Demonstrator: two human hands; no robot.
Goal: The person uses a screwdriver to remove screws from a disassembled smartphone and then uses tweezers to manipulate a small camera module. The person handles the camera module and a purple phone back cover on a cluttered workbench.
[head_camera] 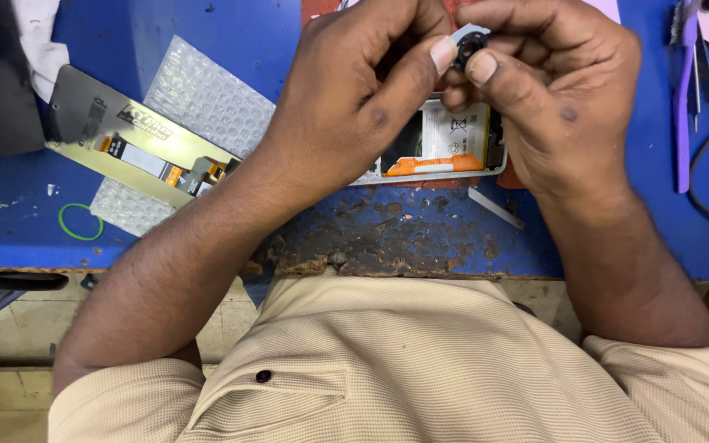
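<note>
1. A worn blue counter (453,238) carries one opened phone (445,148), one screen panel (137,143) lying on bubble wrap (207,98), and one green rubber band (80,221).
2. Two hands, left hand (354,90) and right hand (560,90), pinch one small black camera part (469,45) together above the phone.

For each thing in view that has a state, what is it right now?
Camera module: pinched between both hands, off the table.
Left hand: shut on the module.
Right hand: shut on the module.
Phone: back off, battery exposed.
Display panel: detached, lying on bubble wrap.
</note>
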